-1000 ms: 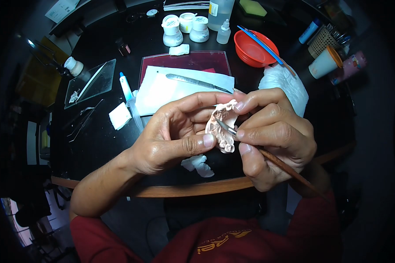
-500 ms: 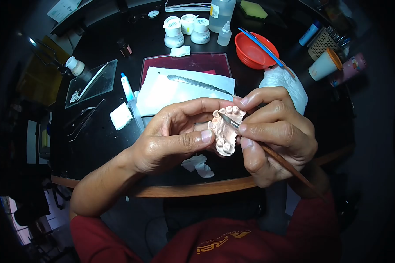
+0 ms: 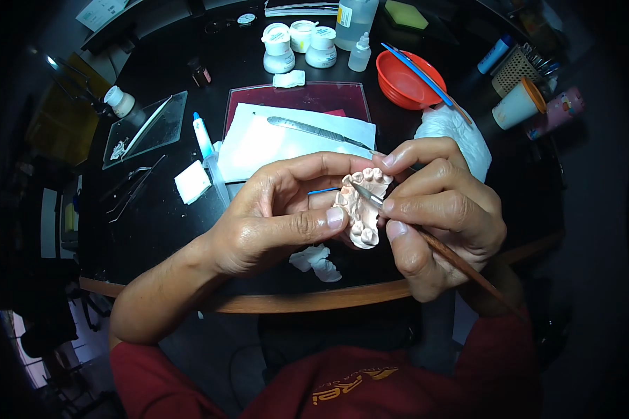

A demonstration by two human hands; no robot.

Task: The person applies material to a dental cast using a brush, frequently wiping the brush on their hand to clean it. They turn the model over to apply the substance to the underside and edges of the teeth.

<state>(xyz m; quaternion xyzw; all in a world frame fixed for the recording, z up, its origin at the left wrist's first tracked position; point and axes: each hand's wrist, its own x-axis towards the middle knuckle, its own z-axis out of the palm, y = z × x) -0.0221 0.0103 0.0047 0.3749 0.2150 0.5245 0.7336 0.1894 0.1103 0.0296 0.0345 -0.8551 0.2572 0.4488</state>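
Between the thumb and fingers of my left hand is a pale pink dental model, its row of teeth facing up. My right hand pinches a carving tool with a brown handle and a metal tip. That tip touches the model near the teeth at its upper left. Behind my hands, a scalpel lies on white paper, which rests on a dark red plate.
Farther back are white jars, a clear bottle and a red bowl. On the left lie a glass slab, tweezers and a syringe. Crumpled tissue sits near the front edge.
The dental model has turned slightly in my left hand, and a blue strip now shows behind it. The tool tip has shifted slightly right along the model.
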